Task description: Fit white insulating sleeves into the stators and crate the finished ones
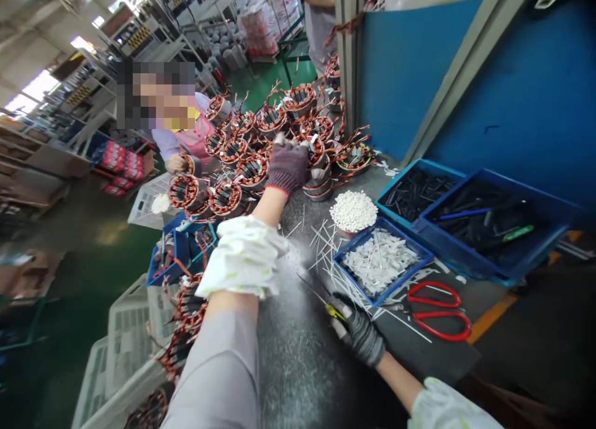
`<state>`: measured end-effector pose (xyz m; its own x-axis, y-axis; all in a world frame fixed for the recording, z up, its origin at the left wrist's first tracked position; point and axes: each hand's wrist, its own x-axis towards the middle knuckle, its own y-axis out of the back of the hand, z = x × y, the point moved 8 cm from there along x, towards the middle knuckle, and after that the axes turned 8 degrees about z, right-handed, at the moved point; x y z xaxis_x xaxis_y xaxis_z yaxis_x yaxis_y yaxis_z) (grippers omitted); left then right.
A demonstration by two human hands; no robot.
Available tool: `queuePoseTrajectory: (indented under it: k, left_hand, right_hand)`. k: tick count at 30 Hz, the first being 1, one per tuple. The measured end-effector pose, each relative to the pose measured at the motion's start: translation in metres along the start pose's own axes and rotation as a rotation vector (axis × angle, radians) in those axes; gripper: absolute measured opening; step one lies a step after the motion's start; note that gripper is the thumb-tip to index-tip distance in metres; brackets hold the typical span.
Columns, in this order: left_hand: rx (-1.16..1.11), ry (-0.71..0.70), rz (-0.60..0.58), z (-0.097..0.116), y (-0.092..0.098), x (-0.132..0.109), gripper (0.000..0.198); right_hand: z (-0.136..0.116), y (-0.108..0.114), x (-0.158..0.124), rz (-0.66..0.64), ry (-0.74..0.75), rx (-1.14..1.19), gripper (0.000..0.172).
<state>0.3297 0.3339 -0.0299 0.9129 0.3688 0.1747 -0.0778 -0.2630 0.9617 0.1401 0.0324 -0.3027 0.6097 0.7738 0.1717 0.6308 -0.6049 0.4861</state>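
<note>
My left hand (288,164), in a dark purple work glove, reaches out to a crowd of wound motor stators. Its fingers curl at the rim of a stator (317,153) with copper windings; they partly hide what they grip. That stator sits on top of another ringed metal body (319,185). Nearer to me, my right hand (363,334), in a grey glove with bare fingertips, is closed around a thin pointed tool (334,312) with a yellow handle. Its dark tip points up and left over the worktable (298,367).
A heap of white beads (354,210), a blue tray (336,261) of white sleeves and red-handled scissors (440,311) lie rightward, with loose white sticks (326,246). Blue bins (493,270) hold black pieces. A co-worker (205,134) stands across the table. Plastic crates (125,329) stand at left.
</note>
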Motion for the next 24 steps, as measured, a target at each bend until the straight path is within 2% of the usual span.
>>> queuePoseTrajectory:
  k: [2, 4, 6, 10, 13, 16, 21, 24]
  left_hand:
    - [-0.022, -0.044, -0.071, 0.008, -0.032, 0.028, 0.061]
    - [-0.025, -0.039, -0.126, 0.009, -0.053, 0.040, 0.053]
    - [-0.021, -0.018, -0.148, 0.008, -0.060, 0.042, 0.049]
    - [-0.002, 0.081, -0.165, 0.009, -0.053, 0.024, 0.051]
    - [0.013, 0.215, -0.180, 0.007, -0.046, -0.004, 0.053]
    - [-0.004, 0.361, -0.196, 0.000, -0.041, -0.044, 0.052]
    - [0.014, 0.589, -0.268, -0.013, -0.025, -0.130, 0.052]
    - [0.057, 0.707, -0.328, -0.009, -0.012, -0.184, 0.053]
  right_hand:
    - [0.001, 0.002, 0.000, 0.005, -0.014, -0.005, 0.050]
    - [0.001, 0.003, 0.001, 0.013, -0.010, -0.009, 0.050]
    - [0.000, 0.003, 0.002, 0.001, 0.001, -0.008, 0.050]
    - [0.001, 0.001, 0.006, -0.028, 0.003, -0.010, 0.049]
    - [0.000, 0.002, 0.008, -0.016, -0.004, 0.000, 0.049]
    - [0.000, 0.003, 0.010, -0.014, -0.048, 0.028, 0.048]
    - [-0.003, 0.009, 0.015, 0.021, -0.067, 0.038, 0.045]
    - [-0.004, 0.010, 0.017, 0.021, -0.071, 0.045, 0.045]
